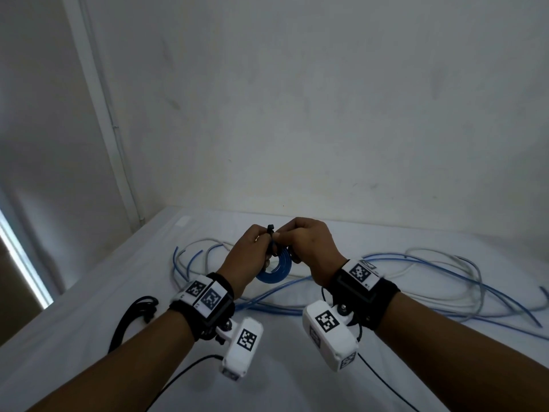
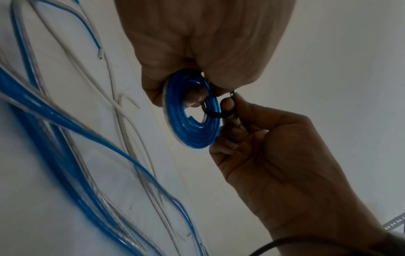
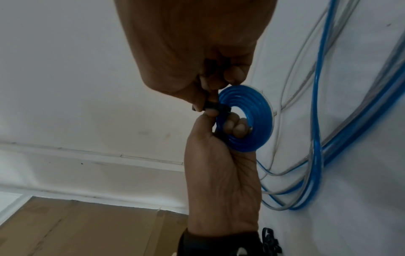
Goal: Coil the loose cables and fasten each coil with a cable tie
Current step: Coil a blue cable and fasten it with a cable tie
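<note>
Left hand [image 1: 249, 253]: raised above the desk [image 1: 89, 337] at centre; its grip is closed, fingers curled, thumb and forefinger pinching the black cable tie [image 1: 270, 233] where it crosses the coil.
Right hand [image 1: 309, 248]: just beside the left one, knuckles nearly touching; its grip is also closed, fingertips pinching the same tie at the top, with lower fingers tucked into the coil's hole.
Blue coil [image 1: 274, 270]: a flat spiral of translucent blue cable, hanging between the two hands and clear of the desk; in the left wrist view [image 2: 192, 112] its inner end curls free inside the hole.
Cable tie: in the left wrist view [image 2: 219, 115] it loops from the coil's hole round the windings at about 3 o'clock; from the right wrist [image 3: 215, 107] it sits at the coil's 9 o'clock edge. Whether it is locked, I cannot tell.
Loose cables [image 1: 430, 281]: blue and pale grey lengths sprawled across the desk behind and under the hands, most of them running out toward 3 o'clock, a smaller fan toward 10 o'clock.
Black bundle [image 1: 133, 316]: dark strands lying on the desk at 8 o'clock of the left wrist, well apart from the coil.
Desk: covered in white, pushed against a white wall [image 1: 297, 99].
</note>
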